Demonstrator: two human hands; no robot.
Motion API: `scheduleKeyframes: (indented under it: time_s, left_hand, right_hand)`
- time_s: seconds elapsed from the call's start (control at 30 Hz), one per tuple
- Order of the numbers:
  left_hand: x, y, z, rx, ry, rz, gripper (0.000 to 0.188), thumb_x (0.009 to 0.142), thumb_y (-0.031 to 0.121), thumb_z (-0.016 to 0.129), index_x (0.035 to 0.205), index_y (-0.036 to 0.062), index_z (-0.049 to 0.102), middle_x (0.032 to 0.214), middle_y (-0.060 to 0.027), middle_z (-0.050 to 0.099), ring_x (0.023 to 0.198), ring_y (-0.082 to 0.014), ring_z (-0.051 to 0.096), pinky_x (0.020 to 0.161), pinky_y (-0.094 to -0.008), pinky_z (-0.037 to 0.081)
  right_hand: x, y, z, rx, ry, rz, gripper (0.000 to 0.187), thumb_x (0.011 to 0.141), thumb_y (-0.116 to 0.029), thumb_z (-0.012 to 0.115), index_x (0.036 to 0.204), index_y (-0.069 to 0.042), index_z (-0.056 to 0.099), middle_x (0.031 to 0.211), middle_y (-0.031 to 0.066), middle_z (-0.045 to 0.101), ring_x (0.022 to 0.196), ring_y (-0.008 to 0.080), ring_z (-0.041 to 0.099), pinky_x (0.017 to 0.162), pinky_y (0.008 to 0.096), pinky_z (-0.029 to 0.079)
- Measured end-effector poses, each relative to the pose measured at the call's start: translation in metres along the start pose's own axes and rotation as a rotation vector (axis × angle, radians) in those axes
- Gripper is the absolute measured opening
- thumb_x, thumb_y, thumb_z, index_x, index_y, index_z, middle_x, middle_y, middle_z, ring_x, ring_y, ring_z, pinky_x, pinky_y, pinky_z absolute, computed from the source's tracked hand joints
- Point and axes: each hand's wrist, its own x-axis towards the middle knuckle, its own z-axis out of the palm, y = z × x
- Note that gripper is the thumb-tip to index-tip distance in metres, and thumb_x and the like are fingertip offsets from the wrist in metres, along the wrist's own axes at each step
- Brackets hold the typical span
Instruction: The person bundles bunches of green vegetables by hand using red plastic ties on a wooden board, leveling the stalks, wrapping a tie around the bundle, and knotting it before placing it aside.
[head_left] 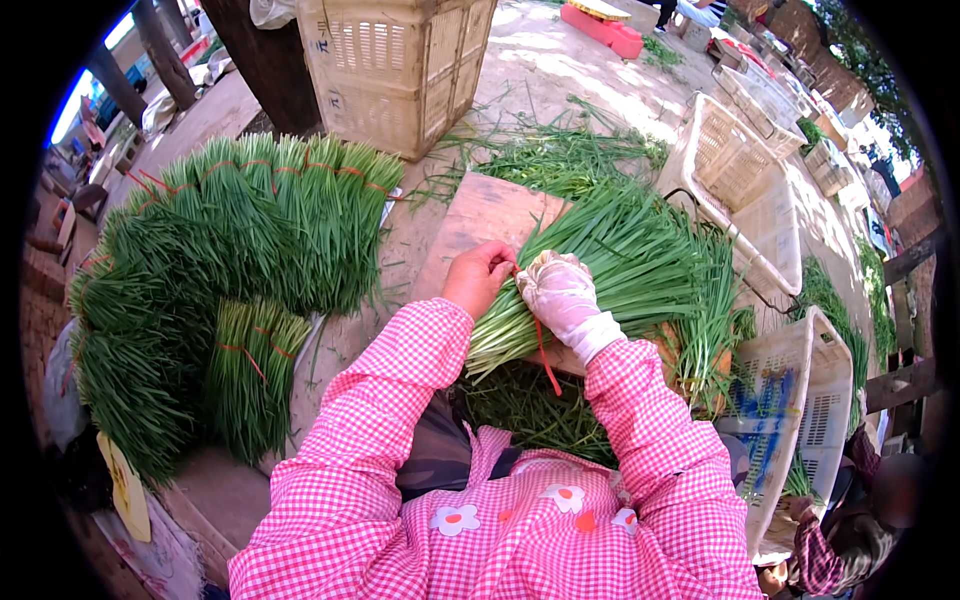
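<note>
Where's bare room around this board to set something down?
Bare: upper left of the board, left of the greens. Mostly bare: the ground between board and tied bundles. Crowded: the board's right side, under greens, with crates beyond.

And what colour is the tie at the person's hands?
The tie is red, clearest in the head view.

A pink-and-white checked smock fills the bottom middle of the frame, its long sleeves in the same check. White flowers with orange-red centres decorate the front (the small red shape among them resembles a heart). Near the centre, the right hand wears a pale, stained glove with a white cuff; the left hand is bare. Dark, camouflage-patterned trousers show below centre.
</note>
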Motion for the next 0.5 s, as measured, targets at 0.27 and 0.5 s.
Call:
scheduleKeyframes:
  time_s: [0.27,0.5]
  left_hand:
    - [-0.021,0.042,-0.014,0.674,0.263,0.698,0.011,0.071,0.005,0.064,0.081,0.0086,0.059,0.086,-0.0063,0.056,0.084,-0.0278,0.054,0.071,-0.0382,0.043]
    - [-0.024,0.041,-0.01,0.678,0.293,0.756,0.011,0.073,0.007,0.063,0.082,0.0104,0.058,0.085,-0.0043,0.057,0.085,-0.0263,0.054,0.071,-0.0382,0.04]
  right_hand:
    - [-0.003,0.032,-0.012,0.939,-0.013,-0.108,0.042,0.075,-0.005,0.064,0.115,-0.003,0.051,0.105,0.0124,0.06,0.104,0.0207,0.055,0.092,0.0297,0.041]
    - [-0.01,0.034,0.002,0.586,-0.001,-0.319,0.026,0.082,-0.019,0.059,0.107,-0.014,0.062,0.099,0.0128,0.059,0.098,0.0288,0.056,0.085,0.0368,0.043]
